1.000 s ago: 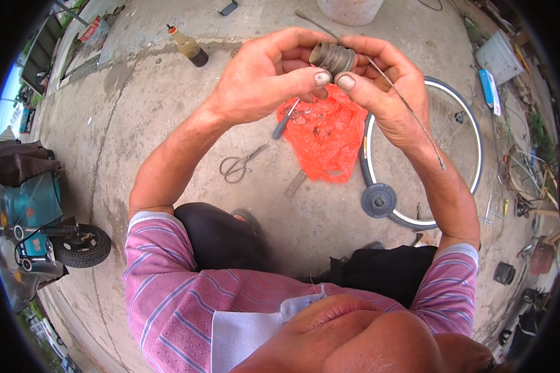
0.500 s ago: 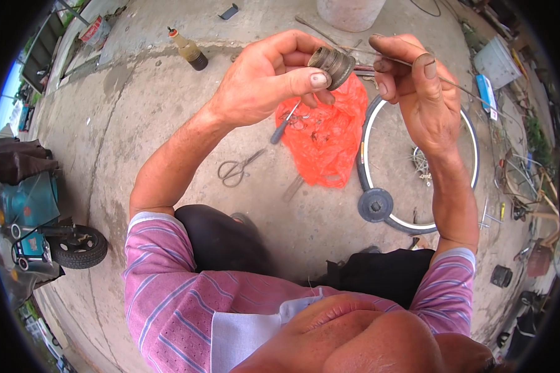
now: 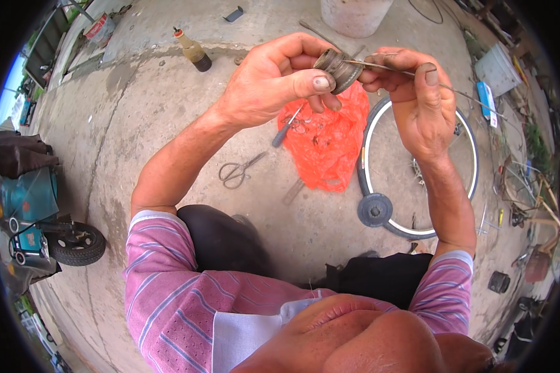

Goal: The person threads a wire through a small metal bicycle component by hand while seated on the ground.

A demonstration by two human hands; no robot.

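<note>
My left hand [image 3: 267, 84] grips a grimy, threaded metal cylinder [image 3: 339, 74] with a wider flange on its right end. My right hand [image 3: 420, 105] pinches a long thin rod [image 3: 454, 91], whose near tip lies at the cylinder and whose other end sticks out to the right. Below my hands lies a crumpled red plastic bag [image 3: 325, 149] with small dark bits on it and a screwdriver [image 3: 281, 133] at its left side. A bicycle wheel [image 3: 368, 149] lies flat right of the bag, with a dark disc [image 3: 373, 210] on its near rim.
Scissors [image 3: 233, 176] lie left of the bag. A bottle of dark liquid [image 3: 193, 50] stands farther back. Two buckets [image 3: 354, 12] [image 3: 498, 68] stand behind and right. A teal vehicle [image 3: 25, 193] with a small tire is at the left; assorted metal clutter [image 3: 529, 193] lines the right edge.
My right hand left the cylinder, lifting and turning with the rod, then came back leftward, bringing the rod's tip to it. The cylinder has turned slightly in my left hand.
</note>
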